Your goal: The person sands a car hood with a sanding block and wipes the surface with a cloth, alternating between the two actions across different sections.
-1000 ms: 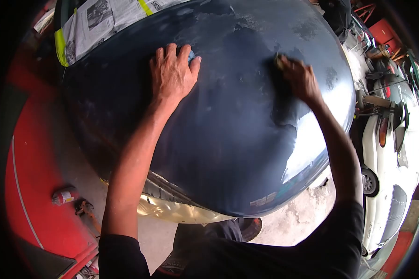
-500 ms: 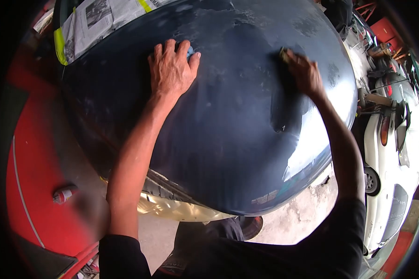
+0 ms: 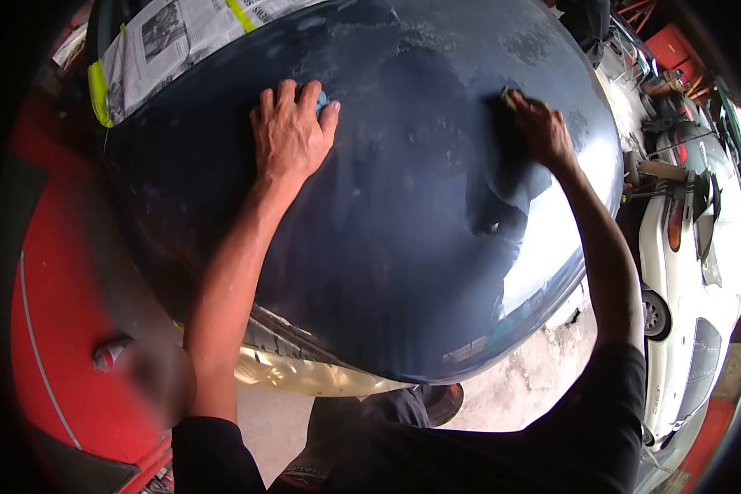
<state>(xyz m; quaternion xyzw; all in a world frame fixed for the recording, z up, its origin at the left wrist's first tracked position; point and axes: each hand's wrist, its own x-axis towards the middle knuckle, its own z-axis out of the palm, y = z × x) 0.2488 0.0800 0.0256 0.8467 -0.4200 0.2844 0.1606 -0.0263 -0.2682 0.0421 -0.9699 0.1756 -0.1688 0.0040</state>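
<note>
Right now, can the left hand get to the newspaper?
Probably yes: the left hand is on the dark panel, and only bare panel seems to lie between it and the newspaper. It has something blue under it, though.

Looks like a car-body workshop, with taped newspaper (image 3: 198, 37) ahead-left of the left hand (image 3: 295, 136), red bodywork (image 3: 67, 346) nearer, and a white car (image 3: 682, 305) right of the right hand (image 3: 545, 132).
</note>
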